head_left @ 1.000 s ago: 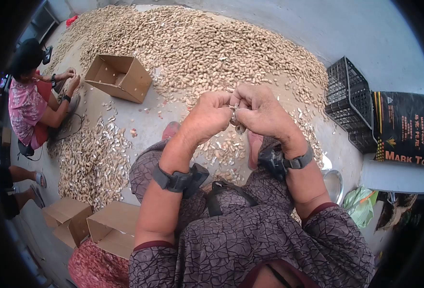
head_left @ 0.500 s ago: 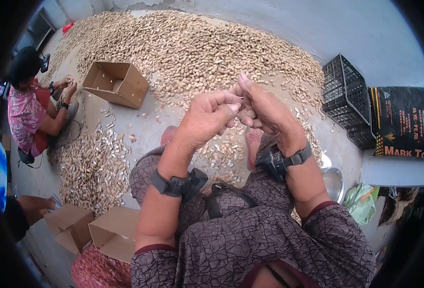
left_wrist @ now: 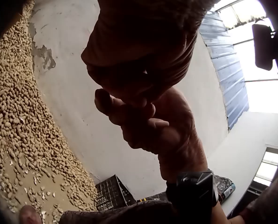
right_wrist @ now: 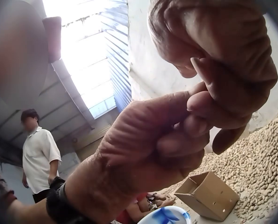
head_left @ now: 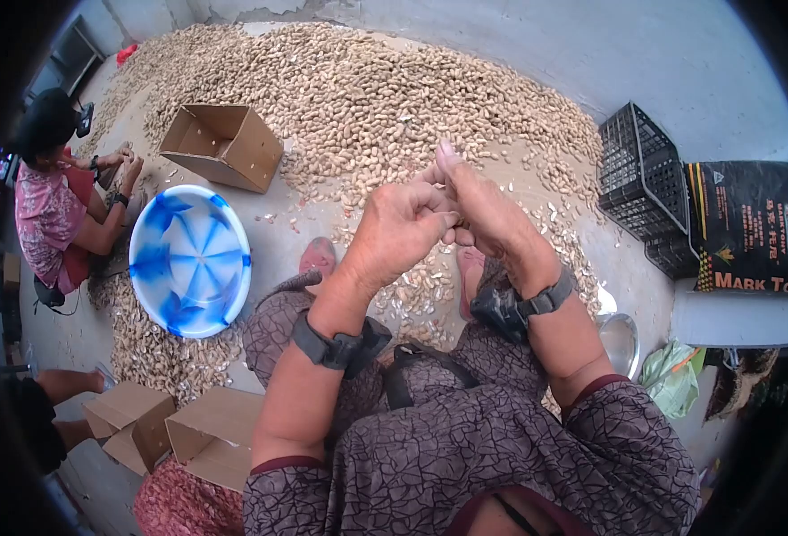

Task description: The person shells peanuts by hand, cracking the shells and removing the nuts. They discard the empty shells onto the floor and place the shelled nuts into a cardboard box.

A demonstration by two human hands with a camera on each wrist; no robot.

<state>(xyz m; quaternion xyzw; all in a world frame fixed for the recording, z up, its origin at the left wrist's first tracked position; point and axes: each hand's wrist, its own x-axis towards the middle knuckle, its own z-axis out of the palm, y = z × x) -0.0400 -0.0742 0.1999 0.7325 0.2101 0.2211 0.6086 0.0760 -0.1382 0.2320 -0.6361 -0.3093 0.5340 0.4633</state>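
In front of the lap, above scattered peanut shells (head_left: 416,299), the two hands meet at their fingertips. My left hand (head_left: 389,228) has its fingers bent inward, with the thumb tip against the fingers of my right hand (head_left: 492,210). The right thumb points straight up while the other right fingers curl in toward the palm. From the left wrist view, the right hand (left_wrist: 164,123) overlaps the dark left hand (left_wrist: 139,51). Fingers of both hands cover the place where they meet, so I cannot tell whether a peanut is between them.
A large peanut heap (head_left: 367,98) spreads along the wall. At left stand a cardboard box (head_left: 251,156), a blue-and-white basin (head_left: 157,295) over a shell pile and a seated person (head_left: 50,205). Black crates (head_left: 630,161) and a sack (head_left: 751,232) are at right. Another person (right_wrist: 38,154) stands behind.
The pieces of shell seen between the hands a second ago no longer show. The right thumb has lifted from its bent position. A blue-and-white basin has appeared at left over the shell pile.
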